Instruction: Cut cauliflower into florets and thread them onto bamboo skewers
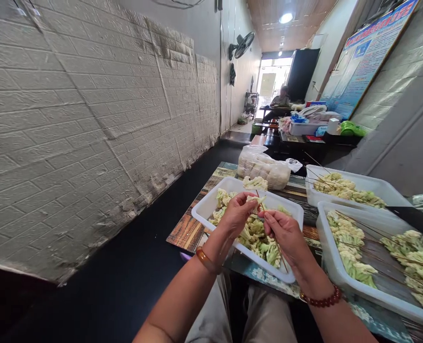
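Both hands are raised over a white plastic tub [211, 196] of loose cauliflower florets [253, 237]. My left hand [240, 213] is closed around a small cauliflower floret [254, 204]. A thin wooden skewer [279, 247] slants down from that floret, its upper tip showing just above it. The fingers of my right hand [281, 229] pinch this skewer just below the floret. Beyond my left hand, another cauliflower piece [254, 183] shows at the tub's far rim; whether it is on the skewer I cannot tell.
To the right, a front tub [343, 281] and a rear tub [390, 188] hold skewered cauliflower. A clear bag of pale round food [263, 167] lies behind the near tub on the wood-patterned table [186, 231]. Further back, a person [282, 99] sits at another table.
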Demonstrator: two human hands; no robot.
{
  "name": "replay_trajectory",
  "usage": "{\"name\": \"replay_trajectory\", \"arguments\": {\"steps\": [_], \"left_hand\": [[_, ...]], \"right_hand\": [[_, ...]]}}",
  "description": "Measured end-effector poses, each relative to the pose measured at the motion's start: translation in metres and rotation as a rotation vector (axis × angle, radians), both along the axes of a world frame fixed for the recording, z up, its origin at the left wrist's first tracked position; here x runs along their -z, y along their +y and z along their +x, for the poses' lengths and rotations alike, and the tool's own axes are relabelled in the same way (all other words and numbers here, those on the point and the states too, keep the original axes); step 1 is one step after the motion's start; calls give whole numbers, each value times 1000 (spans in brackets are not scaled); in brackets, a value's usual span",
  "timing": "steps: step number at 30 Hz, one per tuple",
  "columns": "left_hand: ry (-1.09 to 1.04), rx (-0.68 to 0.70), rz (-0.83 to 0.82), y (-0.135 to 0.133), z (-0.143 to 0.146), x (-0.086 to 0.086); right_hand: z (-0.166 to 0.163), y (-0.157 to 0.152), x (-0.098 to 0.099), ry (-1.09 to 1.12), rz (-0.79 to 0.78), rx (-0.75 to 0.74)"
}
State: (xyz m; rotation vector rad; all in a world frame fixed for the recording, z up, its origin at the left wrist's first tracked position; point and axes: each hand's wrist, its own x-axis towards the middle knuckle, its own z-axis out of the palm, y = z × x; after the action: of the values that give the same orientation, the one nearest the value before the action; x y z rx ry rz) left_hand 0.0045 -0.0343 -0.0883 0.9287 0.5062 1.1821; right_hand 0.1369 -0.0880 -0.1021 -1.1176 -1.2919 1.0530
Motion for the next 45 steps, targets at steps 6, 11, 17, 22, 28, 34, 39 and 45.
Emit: {"name": "replay_trajectory", "arguments": {"steps": [6, 11, 17, 22, 28, 34, 39, 45], "left_hand": [[-4, -37, -4, -1, -1, -2], [-19, -111, -8, -2, -2, -2], [19, -112, -14, -4, -3, -2], [140, -52, 74, -5, -2, 1], [184, -64, 108, -7, -3, 4], [202, -79, 94, -7, -3, 3], [193, -86, 82, -9, -6, 2], [227, 27, 125, -13, -7, 1]], "right_hand": [[0, 3, 4, 23, 20, -17], [0, 7, 12, 40, 10, 23], [-3, 5, 10, 78, -19, 35], [-4, 2, 6, 64, -33, 39], [-3, 5, 7, 120, -61, 63], [-4, 6, 7, 117, -76, 11], [1, 8, 10, 129, 7, 123], [3, 22, -8, 128, -21, 48]]}}
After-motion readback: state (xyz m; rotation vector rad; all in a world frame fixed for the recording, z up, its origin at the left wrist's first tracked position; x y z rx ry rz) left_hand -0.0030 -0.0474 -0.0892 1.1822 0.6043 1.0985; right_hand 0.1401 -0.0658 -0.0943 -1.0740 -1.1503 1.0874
